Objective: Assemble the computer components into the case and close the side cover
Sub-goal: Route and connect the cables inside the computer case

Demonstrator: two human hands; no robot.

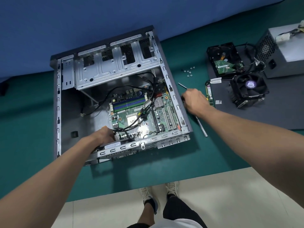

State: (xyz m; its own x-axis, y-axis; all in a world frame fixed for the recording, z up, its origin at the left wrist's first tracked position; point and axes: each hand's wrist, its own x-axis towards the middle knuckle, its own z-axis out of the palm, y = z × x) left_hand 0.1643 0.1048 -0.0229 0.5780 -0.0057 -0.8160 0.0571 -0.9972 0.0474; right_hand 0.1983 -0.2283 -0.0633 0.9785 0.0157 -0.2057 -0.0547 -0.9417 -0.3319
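1. Case [174, 97] lies on its side on the green table [32, 129], open face up, side cover off. The drive cage sits at the far end.
2. Motherboard [139, 112] is seated in the right half of the case floor. Black cables [153, 89] loop across it from the far end.
3. Left hand [103, 134] is inside the case at the board's near-left corner, fingers curled downward beside a white connector [117, 137]. I cannot tell whether it grips anything.
4. Right hand [195, 101] is on the table just outside the case's right wall, fingers closed round a screwdriver [183, 86]. The shaft points away to the far left, and a bit of yellow handle shows at the other side of the hand.
5. A separate metal rod [201, 126] lies on the table, running from under the right wrist towards the near edge.
6. Memory stick [209, 94] lies just beside the right hand, at the edge of a dark mat [263, 117].
7. On the mat are the hard drive [223, 58], the cooler fan [248, 89] and the power supply [283, 50], all well apart from the case.
8. Loose screws [189, 71] are clustered on the table between the case and the hard drive.
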